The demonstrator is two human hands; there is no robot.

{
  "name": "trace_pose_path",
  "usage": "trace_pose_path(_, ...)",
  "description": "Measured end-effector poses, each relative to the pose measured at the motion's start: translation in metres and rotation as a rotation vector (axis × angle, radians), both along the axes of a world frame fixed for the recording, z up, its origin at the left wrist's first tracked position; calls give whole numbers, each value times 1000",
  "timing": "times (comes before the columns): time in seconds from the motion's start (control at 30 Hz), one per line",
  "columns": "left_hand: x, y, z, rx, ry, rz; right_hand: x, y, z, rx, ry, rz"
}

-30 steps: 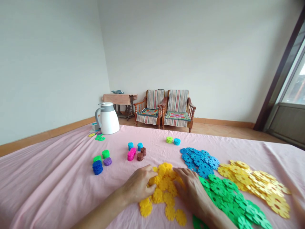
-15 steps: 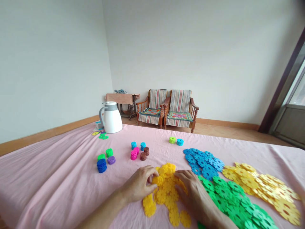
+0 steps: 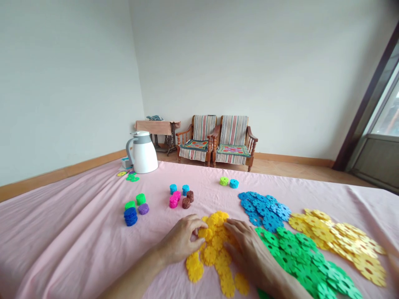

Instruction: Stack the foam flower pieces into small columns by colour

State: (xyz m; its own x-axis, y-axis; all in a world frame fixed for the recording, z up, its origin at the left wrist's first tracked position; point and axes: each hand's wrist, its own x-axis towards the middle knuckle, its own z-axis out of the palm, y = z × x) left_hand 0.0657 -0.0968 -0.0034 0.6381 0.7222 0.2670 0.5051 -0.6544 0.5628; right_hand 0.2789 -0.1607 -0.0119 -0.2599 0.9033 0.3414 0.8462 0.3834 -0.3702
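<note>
Yellow flower-shaped plastic discs (image 3: 215, 245) lie in a loose pile between my two hands, partly covered by them. At the pile's left edge, my left hand (image 3: 183, 237) has its fingers and thumb closed around a few of the yellow discs. My right hand (image 3: 249, 247) rests along the right side, its fingers stretched out over the discs and touching them. Just right of that hand spreads a heap of green discs (image 3: 305, 259). Behind it lie blue discs (image 3: 264, 209), with larger yellow discs (image 3: 339, 236) farther right.
Small stacks stand on the pink cloth (image 3: 93, 232): dark blue (image 3: 130, 216), purple (image 3: 144, 209), pink (image 3: 173, 202), brown (image 3: 186, 203) and lime (image 3: 223, 181). A white jug (image 3: 143, 153) stands at the back left. Two wooden chairs (image 3: 233, 139) are beyond the table.
The view has shifted slightly, moving most things a little left in the picture. My right hand has slid slightly inward over the yellow discs; my left hand keeps its place at the pile.
</note>
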Motion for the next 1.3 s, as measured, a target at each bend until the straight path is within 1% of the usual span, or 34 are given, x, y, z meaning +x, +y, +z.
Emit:
trace_pose_path(0.17,-2,-2,1,1,-6,-15,-7,-6,10,-34,49,113)
trace_pose_path(0.23,-3,-1,1,-2,-14,-10,-7,-8,12,-50,60,157)
trace_pose_path(0.3,-4,1,1,1,-39,19,-6,-7,10,-34,84,173)
trace_pose_path(0.37,-4,3,2,7,-78,60,-3,-5,6,19,116,135)
trace_pose_path(0.43,-1,6,7,21,-104,77,1,-1,1,78,142,52)
trace_pose_path(0.53,9,14,18,49,-66,26,7,5,-6,131,159,-72)
trace_pose_path(0.63,26,28,24,85,12,-39,12,9,-9,148,160,-131)
trace_pose_path(0.73,46,43,21,114,58,-74,16,10,-10,133,161,-142)
trace_pose_path(0.87,66,54,9,104,96,-92,17,10,-11,129,165,-147)
trace_pose_path(0.97,68,51,4,88,108,-106,15,10,-10,128,166,-152)
trace_pose_path(1.1,58,39,7,58,98,-153,13,8,-9,112,169,-142)
trace_pose_path(1.2,47,28,12,69,4,-157,11,6,-8,93,180,-104)
trace_pose_path(1.3,39,16,14,27,-135,-107,8,2,-5,79,208,-47)
